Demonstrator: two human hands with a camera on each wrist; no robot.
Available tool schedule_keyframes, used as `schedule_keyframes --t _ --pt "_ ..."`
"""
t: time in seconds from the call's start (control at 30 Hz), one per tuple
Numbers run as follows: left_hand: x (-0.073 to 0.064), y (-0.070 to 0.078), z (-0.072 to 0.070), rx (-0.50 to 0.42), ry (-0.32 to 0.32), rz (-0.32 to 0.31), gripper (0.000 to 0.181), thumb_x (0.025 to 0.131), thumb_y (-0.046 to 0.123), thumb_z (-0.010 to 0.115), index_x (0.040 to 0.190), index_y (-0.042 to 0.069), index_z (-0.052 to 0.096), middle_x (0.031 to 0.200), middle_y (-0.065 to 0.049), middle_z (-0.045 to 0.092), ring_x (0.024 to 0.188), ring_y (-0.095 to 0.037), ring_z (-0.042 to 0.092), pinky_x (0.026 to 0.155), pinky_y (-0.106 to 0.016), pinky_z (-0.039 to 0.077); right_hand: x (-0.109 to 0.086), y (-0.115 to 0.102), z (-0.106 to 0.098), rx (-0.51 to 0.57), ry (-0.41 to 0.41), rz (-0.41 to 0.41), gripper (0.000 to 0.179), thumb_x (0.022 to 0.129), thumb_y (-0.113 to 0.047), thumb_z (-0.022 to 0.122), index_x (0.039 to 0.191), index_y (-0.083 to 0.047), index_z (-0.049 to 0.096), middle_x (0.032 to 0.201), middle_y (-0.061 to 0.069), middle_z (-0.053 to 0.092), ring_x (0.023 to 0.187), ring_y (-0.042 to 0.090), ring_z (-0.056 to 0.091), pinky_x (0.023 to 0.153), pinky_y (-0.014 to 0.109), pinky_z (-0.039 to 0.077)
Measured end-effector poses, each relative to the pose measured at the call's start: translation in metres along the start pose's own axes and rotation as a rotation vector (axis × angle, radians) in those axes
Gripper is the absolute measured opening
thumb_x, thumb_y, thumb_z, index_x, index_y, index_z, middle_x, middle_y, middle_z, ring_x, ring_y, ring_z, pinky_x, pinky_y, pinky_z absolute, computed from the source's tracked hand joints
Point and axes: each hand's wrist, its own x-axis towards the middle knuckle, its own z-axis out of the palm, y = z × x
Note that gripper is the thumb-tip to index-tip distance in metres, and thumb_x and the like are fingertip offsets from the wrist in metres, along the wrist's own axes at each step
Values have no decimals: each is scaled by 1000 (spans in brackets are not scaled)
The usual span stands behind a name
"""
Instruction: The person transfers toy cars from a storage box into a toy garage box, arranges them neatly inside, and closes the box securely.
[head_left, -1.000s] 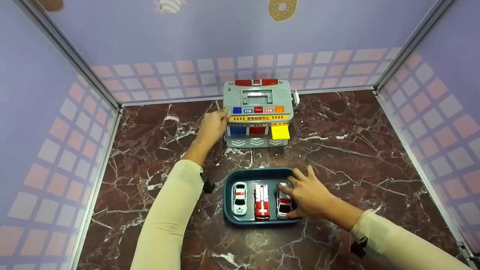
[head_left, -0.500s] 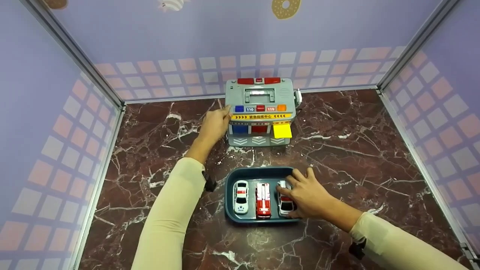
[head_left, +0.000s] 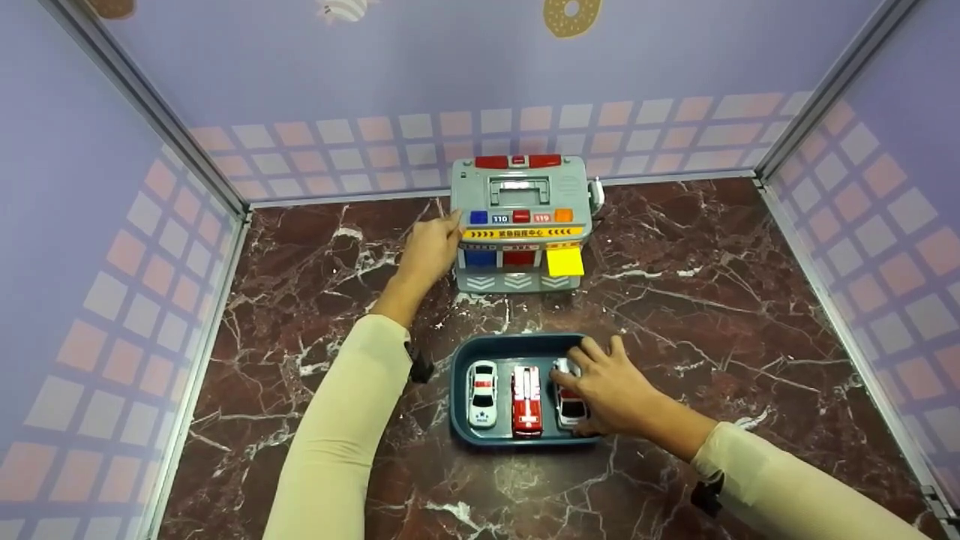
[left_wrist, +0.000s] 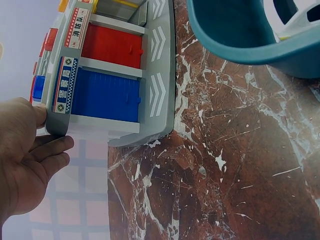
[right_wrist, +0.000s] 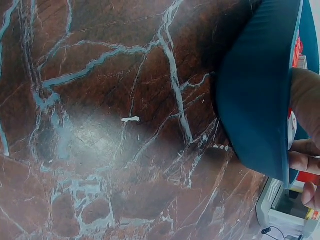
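My left hand (head_left: 427,251) holds the left edge of a grey toy emergency station (head_left: 517,199). In the left wrist view its thumb lies on the roof edge and its fingers curl below. The station has a blue door (left_wrist: 106,96), a red door (left_wrist: 112,45) and a raised yellow door (head_left: 565,262). My right hand (head_left: 615,390) reaches over the right rim of a dark teal tray (head_left: 491,343) and grips a white and red toy ambulance-style car (head_left: 572,410), partly hidden by the fingers. Beside it lie a red toy fire truck (head_left: 526,405) and a white toy police car (head_left: 482,394).
The tray stands in front of the station on a dark red marbled tabletop (head_left: 697,322). Patterned purple walls (head_left: 420,67) enclose the back and sides. A white handset-like piece (head_left: 597,195) hangs on the station's right side.
My right hand has shifted slightly left, its fingers drawn closer around the car. The left hand stays at the station's edge. The whole head view has moved a little.
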Motion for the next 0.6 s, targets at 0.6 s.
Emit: schedule_keyframes --t 0.6 --pt "1 -1 1 15 6 13 41 116 28 58 154 13 65 153 -10 67 138 -43 68 117 -57 55 3 17 -25 98 36 -12 97 72 -68 93 152 -22 62 138 24 62 121 41 56 99 63 54"
